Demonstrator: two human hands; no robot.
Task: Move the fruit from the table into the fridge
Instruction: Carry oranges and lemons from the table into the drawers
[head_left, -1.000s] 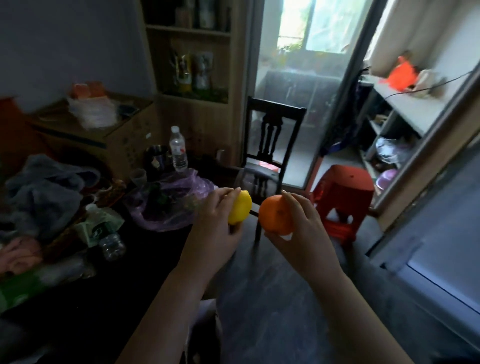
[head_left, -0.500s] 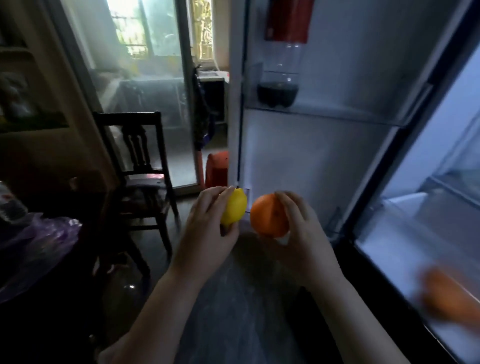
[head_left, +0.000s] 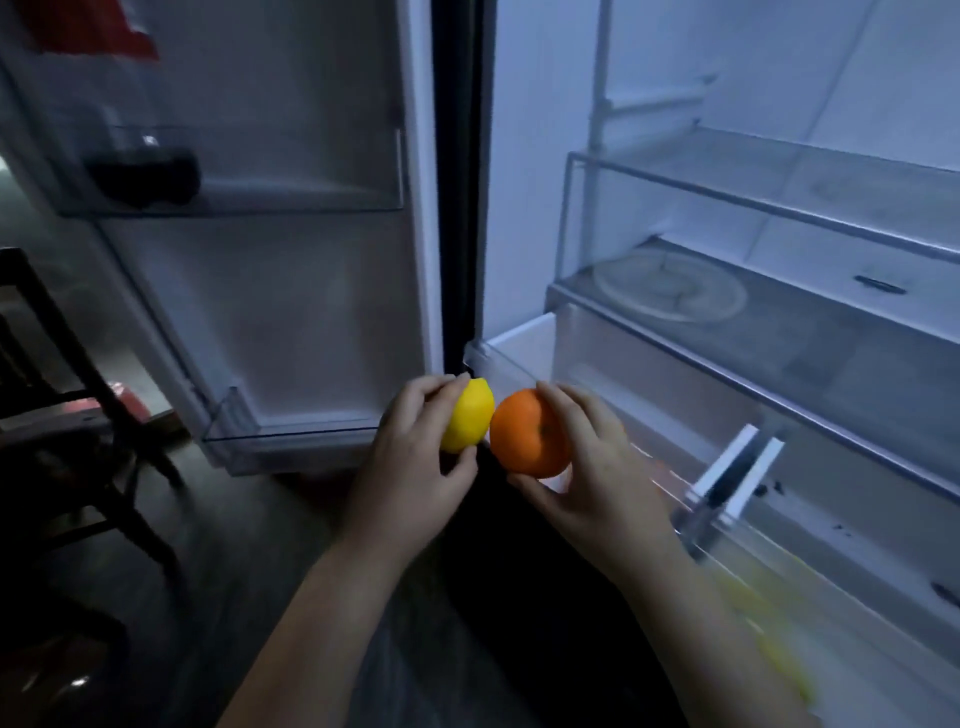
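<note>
My left hand (head_left: 415, 457) holds a yellow lemon (head_left: 467, 415) between thumb and fingers. Right beside it, my right hand (head_left: 597, 478) grips an orange (head_left: 527, 434); the two fruits almost touch. Both hands hover in front of the open fridge (head_left: 753, 322), just before the front left corner of its clear bottom drawer (head_left: 519, 358). Something yellow and blurred (head_left: 769, 623) lies in the drawer at the lower right.
The fridge door (head_left: 291, 291) stands open to the left, with a dark bottle (head_left: 143, 174) in its upper bin and a low clear bin (head_left: 280, 434) beneath. Glass shelves (head_left: 779, 208) carry a round plate (head_left: 670, 288). A dark wooden chair (head_left: 67, 395) stands at far left.
The view has swung right from the table and chair to face the fridge interior. Both hands, still holding the lemon and orange, are now closer to the bottom drawer.
</note>
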